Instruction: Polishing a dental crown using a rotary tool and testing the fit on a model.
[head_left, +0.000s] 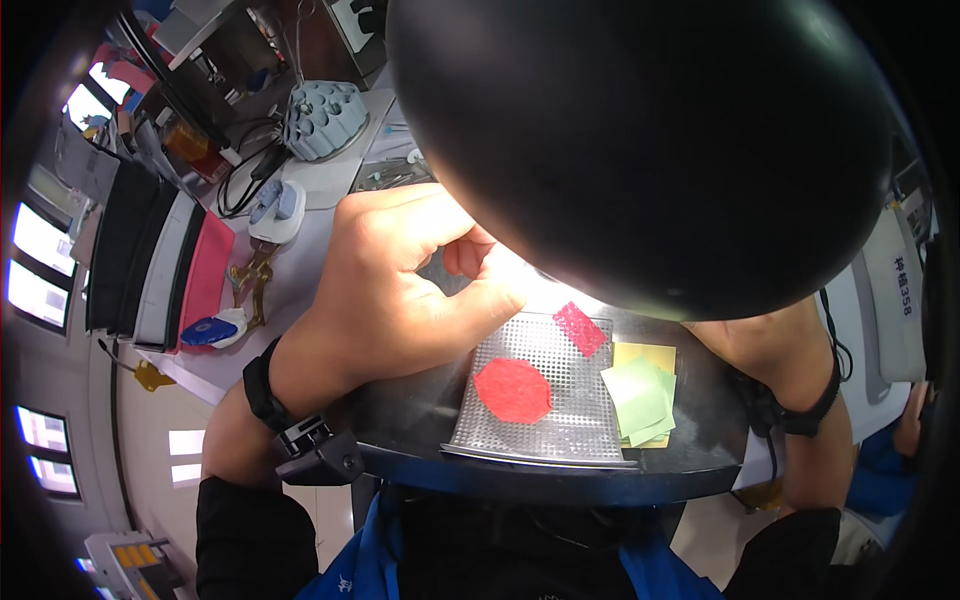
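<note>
A large round black lamp head covers the upper right of the view and hides most of what lies under it. My left hand is at the lamp's left edge, its fingers curled with thumb and index tips close together; what they hold, if anything, is lost in glare and behind the lamp. Only the back and wrist of my right hand show; its fingers are hidden. Below the hands lies a perforated metal plate bearing a rounded red sheet piece and a textured dark-pink rectangle. Thin green sheets overlap a yellow one at its right.
Plate and sheets rest on a dark round-edged surface. Leftward are a brass-coloured hinged frame, a white-and-blue piece and upright folders. Farther back stands a grey-blue holder with holes; a cable lies nearby.
</note>
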